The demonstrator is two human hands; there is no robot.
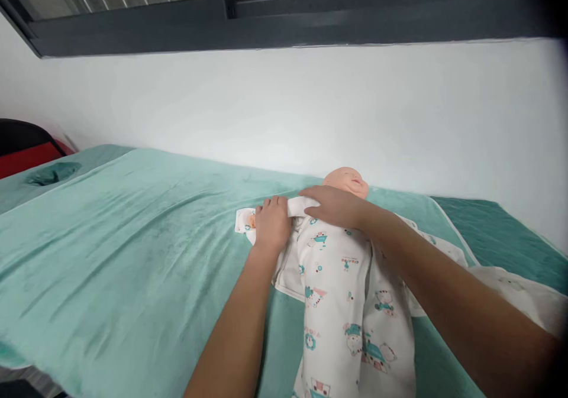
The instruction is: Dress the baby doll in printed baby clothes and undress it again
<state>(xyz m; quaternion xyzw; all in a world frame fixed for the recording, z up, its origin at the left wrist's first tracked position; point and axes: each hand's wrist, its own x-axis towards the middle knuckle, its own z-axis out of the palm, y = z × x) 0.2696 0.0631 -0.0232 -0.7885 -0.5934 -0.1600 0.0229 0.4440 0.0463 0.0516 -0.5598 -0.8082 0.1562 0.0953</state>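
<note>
A baby doll [348, 182] lies on its back on a teal blanket [133, 256], dressed in a white romper [350, 303] printed with small cartoon animals. My left hand [271, 223] is closed over the doll's outstretched sleeve [245, 220], its fingers curled round the cloth. Over the doll's shoulder and upper chest lies my right hand [335, 206], fingers together and bent onto the romper's collar area. The doll's legs run off the bottom edge.
The blanket covers a bed or table that stands against a white wall [284, 108] under a dark window frame [266, 19]. A darker teal cloth [497, 232] shows at the right. A red and black object [26, 146] stands at far left.
</note>
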